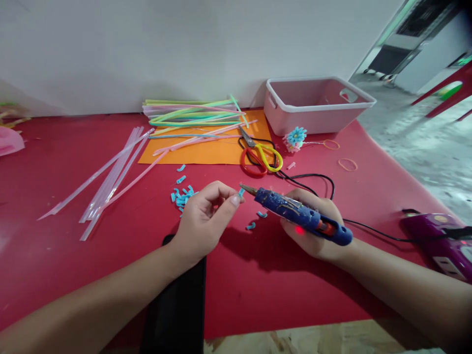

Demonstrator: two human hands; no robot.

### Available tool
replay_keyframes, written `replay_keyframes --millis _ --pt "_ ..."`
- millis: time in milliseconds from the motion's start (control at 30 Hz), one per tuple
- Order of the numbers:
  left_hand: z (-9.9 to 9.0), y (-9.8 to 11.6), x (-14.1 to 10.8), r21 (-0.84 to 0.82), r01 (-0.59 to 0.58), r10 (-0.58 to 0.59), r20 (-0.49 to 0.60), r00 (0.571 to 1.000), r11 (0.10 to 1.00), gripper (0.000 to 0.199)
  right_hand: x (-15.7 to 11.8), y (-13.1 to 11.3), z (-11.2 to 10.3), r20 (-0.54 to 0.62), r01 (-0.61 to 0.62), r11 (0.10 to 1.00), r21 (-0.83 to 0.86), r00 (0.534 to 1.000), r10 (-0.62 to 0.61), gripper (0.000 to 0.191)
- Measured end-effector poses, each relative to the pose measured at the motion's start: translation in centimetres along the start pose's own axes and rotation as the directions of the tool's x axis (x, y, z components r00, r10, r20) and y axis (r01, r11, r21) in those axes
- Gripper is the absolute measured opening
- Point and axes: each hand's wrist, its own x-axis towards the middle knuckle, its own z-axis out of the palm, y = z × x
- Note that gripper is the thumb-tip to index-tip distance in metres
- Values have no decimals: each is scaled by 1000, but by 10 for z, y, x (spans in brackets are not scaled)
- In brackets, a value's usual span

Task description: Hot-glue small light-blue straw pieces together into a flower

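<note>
One small light-blue plastic tube piece (241, 192) is pinched in the left grip (206, 216), beside the nozzle (250, 190) of the blue plastic glue gun (287, 206) clasped by the right grip (324, 206); red bench (276, 295) stretches from both to its near edge.

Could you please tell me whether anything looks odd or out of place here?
The blue glue gun in the right hand looks messy: pale residue is smeared along its body. The scissors also lie over a loop of black cord, which looks a little untidy.
</note>
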Motion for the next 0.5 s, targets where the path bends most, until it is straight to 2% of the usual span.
replay_keyframes --millis 300,500 --pt "-3 -9 0 25 0 0 -25 1000 1000 21 1 2 0 26 -2 1000 8 1000 2 20" --pt "-2 -6 -1 28 -16 17 -17 1000 999 21 0 3 0 21 -6 1000 8 1000 6 20"
